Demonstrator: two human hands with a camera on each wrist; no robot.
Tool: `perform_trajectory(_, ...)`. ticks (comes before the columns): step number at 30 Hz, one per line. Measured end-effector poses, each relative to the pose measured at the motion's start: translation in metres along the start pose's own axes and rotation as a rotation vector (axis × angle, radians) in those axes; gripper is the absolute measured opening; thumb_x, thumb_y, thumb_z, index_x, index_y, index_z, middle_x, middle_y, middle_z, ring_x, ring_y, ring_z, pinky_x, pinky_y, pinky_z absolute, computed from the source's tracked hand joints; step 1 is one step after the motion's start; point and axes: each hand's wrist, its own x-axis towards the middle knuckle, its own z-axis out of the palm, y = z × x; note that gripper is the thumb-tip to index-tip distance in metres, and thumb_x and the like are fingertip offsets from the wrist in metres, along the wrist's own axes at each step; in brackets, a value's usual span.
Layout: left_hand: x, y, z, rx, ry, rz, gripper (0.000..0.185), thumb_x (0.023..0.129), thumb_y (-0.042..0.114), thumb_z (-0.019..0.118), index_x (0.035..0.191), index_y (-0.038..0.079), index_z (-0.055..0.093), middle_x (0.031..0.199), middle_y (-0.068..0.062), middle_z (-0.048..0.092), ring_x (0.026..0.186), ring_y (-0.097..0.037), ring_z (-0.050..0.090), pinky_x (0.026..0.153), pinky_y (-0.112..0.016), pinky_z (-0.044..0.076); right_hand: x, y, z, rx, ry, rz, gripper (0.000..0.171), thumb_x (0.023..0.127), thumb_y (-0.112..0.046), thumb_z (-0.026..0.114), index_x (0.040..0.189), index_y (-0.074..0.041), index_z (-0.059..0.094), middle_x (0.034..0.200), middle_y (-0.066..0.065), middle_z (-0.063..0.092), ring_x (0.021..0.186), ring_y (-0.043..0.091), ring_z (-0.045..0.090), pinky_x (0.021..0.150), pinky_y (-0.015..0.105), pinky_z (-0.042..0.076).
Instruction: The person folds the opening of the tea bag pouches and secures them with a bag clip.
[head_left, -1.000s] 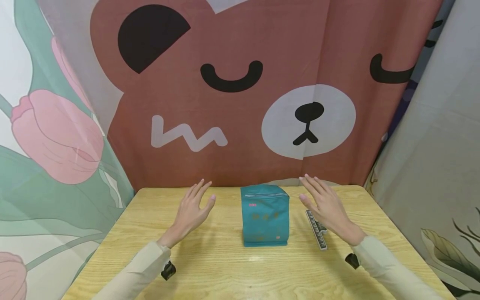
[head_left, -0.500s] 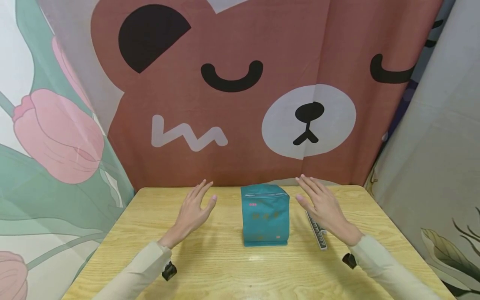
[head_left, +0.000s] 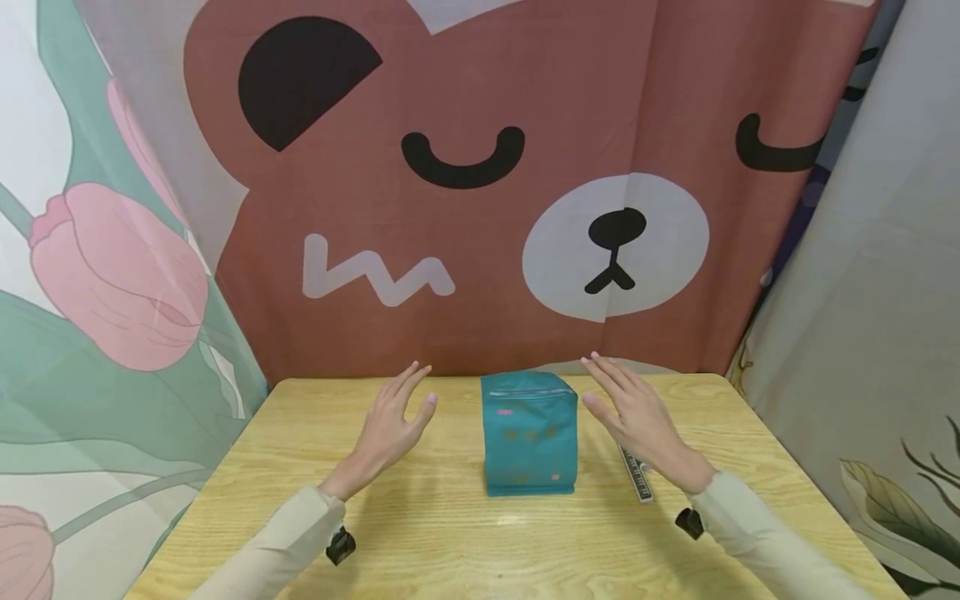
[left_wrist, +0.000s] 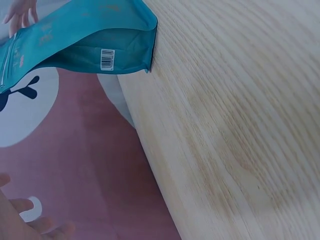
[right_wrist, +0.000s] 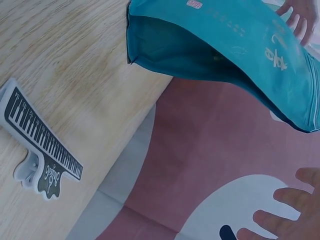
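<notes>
Brown bear-print cloth (head_left: 360,325) hangs behind my wooden table (head_left: 420,537), where a teal bag (head_left: 530,454) stands upright, in the same spot as a second ago. My left hand (head_left: 384,429) is to the left of the bag, fingers straight, thumb spread wide from them, holding nothing; it has edged slightly inward. My right hand (head_left: 642,421) has come further in from the other side, its fingers also straight, the thumb wide, nothing in its grasp; that thumb is now just beside the bag's upper right edge, apart from it. With this shift my hand covers more of the black-and-white clip (right_wrist: 42,142), which lies on the table right of the bag. From my left wrist, a barcode (left_wrist: 107,59) shows on the bag's side.
</notes>
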Motion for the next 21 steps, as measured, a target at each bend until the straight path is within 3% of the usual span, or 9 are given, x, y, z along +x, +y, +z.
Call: perform_trajectory(21, -0.0006, 0.0052, 0.0012, -0.032, 0.001, 0.021, 0.051, 0.103, 0.045, 0.049, 0.149, 0.022, 0.046, 0.156, -0.005, 0.037, 0.139, -0.033, 0.037, 0.106, -0.064, 0.030, 0.0042, -0.0095, 0.0030, 0.025, 0.002, -0.015, 0.056, 0.102, -0.036, 0.054, 0.152, -0.013, 0.042, 0.156, 0.008, 0.036, 0.141, 0.038, 0.033, 0.108, 0.060, 0.029)
